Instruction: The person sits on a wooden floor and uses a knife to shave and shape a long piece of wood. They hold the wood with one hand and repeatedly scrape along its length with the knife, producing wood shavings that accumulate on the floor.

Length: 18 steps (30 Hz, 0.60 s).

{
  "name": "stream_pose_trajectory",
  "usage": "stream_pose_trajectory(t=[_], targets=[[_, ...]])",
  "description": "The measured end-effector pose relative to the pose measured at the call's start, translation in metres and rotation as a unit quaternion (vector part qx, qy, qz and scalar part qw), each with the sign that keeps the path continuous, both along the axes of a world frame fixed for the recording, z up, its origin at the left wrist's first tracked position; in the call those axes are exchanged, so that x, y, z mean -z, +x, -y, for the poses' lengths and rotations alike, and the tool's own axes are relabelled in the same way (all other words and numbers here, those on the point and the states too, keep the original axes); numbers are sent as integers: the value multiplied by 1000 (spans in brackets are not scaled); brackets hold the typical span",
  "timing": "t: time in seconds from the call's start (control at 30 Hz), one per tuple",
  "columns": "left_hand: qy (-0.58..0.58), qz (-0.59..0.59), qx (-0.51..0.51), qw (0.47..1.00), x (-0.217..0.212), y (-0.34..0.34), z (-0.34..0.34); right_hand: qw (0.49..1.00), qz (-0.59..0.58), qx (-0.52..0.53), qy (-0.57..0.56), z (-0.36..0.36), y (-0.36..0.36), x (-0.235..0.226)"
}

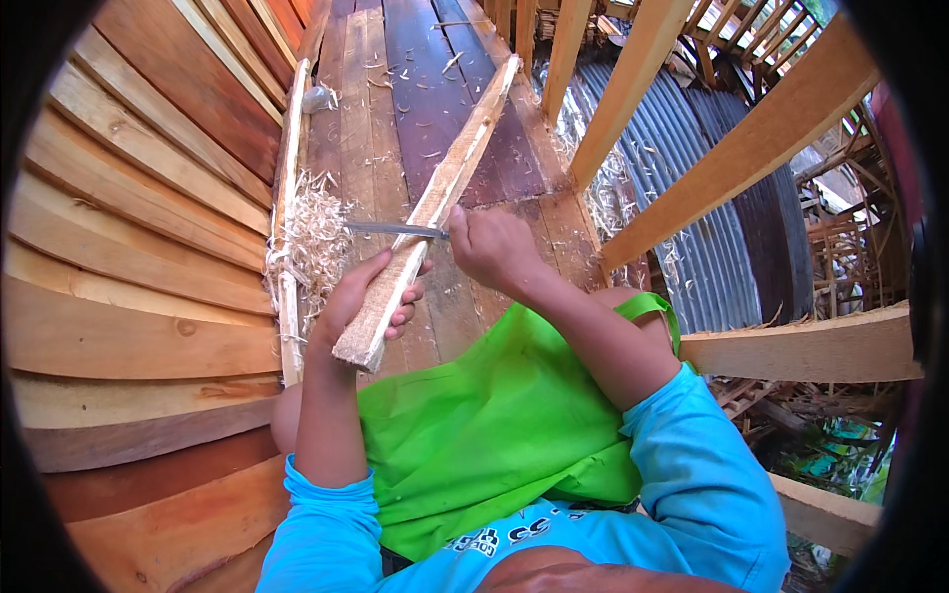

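My left hand is closed around the near part of a long rough wooden stick, whose squared end points toward me. The stick slants away to the far right over the floor. In my right hand is a knife, its handle hidden in my fist. The knife's blade lies crosswise over the stick, just beyond my left hand, with the tip pointing left. A bright green cloth covers my lap beneath both forearms.
A heap of pale wood shavings lies by the plank wall on the left. Shavings also dot the plank floor. Wooden rails stand on the right, with corrugated metal sheets beyond them. A small clear plastic item sits far left.
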<state>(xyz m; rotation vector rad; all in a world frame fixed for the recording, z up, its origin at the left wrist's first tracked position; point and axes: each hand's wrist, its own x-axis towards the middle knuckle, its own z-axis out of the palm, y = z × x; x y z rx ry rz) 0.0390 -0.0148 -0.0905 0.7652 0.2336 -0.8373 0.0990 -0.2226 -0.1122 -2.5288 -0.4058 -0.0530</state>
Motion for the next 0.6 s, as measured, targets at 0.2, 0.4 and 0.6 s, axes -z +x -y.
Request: stream_pose_trajectory(t=[0.2,0.4,0.6], targets=[[12,-2,-5,1000,3,2,-3,995,87,51,-7,-6,11,3],[5,-5,-1,1000,8,-3,2,993,95,58,-30,-9,8,2],[-46,-8,1,999,15,3,-2,989,112,56,-78,-14,5,-3]])
